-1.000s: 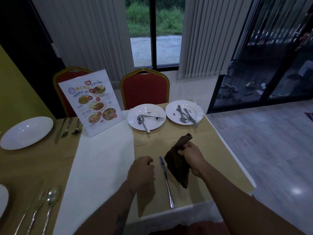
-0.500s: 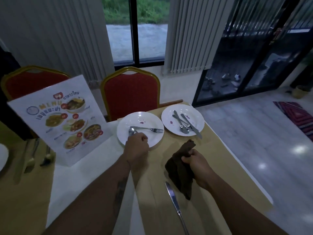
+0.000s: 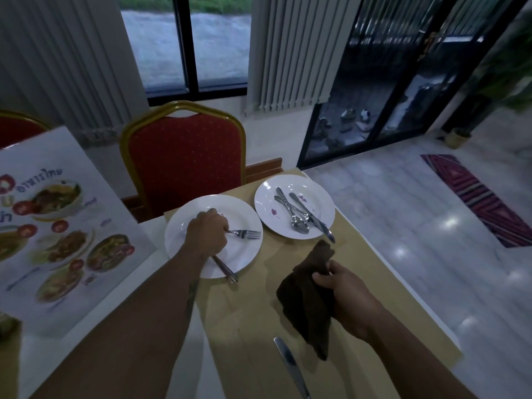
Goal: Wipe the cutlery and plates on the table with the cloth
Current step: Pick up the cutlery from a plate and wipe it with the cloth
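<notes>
My left hand (image 3: 207, 233) reaches forward over the near plate (image 3: 244, 254), fingers curled down round a utensil (image 3: 226, 269) whose handle juts past the rim toward me; its head is hidden under my palm. A fork (image 3: 244, 234) lies on that plate just beside my knuckles. My right hand (image 3: 345, 298) hovers above the worktop (image 3: 244, 326), fingers gripping the bunched brown cloth (image 3: 305, 306), which hangs down. A stained far plate (image 3: 267, 197) carries more cutlery, and a knife (image 3: 290, 367) lies near me. The menu card (image 3: 57, 226) at left shows blue Thai lettering above dish photos.
</notes>
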`<state>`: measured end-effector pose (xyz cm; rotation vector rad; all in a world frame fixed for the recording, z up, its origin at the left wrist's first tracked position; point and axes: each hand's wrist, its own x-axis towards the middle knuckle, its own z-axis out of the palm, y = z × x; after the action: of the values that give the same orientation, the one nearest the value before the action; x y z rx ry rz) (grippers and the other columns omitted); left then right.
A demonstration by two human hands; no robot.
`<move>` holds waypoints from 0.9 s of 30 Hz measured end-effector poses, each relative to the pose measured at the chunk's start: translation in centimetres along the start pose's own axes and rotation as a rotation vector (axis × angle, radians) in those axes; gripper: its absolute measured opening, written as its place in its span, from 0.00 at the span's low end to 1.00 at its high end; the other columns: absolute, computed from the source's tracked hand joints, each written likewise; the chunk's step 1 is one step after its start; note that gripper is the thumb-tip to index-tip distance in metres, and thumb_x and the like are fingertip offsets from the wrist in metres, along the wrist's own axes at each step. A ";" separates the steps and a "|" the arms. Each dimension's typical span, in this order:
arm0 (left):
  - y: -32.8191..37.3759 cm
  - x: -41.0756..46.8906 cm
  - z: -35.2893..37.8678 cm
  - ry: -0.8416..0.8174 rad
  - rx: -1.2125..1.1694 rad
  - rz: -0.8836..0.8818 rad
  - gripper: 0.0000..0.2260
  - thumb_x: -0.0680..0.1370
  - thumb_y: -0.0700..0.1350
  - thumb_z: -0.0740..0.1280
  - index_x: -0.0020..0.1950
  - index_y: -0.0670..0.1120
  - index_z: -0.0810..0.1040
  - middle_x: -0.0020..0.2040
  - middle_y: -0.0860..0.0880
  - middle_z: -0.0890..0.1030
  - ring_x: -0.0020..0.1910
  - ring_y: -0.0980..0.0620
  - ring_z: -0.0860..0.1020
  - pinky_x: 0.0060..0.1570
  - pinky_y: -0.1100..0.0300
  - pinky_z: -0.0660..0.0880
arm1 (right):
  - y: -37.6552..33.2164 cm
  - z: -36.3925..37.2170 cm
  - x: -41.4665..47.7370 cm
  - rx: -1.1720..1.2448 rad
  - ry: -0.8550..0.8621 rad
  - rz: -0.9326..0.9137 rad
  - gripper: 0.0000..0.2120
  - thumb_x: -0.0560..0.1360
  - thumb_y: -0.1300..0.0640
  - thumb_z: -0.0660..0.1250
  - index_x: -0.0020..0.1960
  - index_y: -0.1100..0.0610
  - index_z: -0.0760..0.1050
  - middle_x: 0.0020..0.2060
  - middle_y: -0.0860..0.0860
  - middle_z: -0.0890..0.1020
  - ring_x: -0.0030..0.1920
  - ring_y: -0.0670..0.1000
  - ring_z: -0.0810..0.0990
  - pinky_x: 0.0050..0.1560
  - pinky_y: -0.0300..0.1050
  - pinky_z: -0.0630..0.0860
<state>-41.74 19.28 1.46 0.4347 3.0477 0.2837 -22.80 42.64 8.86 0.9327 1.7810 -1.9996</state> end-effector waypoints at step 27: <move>19.6 -18.3 -8.5 0.065 -1.036 -0.192 0.08 0.77 0.38 0.70 0.40 0.48 0.82 0.35 0.50 0.82 0.35 0.53 0.82 0.39 0.61 0.76 | -6.5 -5.0 -6.5 0.232 0.148 -0.559 0.11 0.75 0.71 0.65 0.44 0.55 0.75 0.47 0.57 0.84 0.50 0.59 0.84 0.49 0.53 0.83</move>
<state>-19.53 31.13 13.95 0.0480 2.4674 1.7118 -20.60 47.40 17.93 0.7099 2.0970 -2.5803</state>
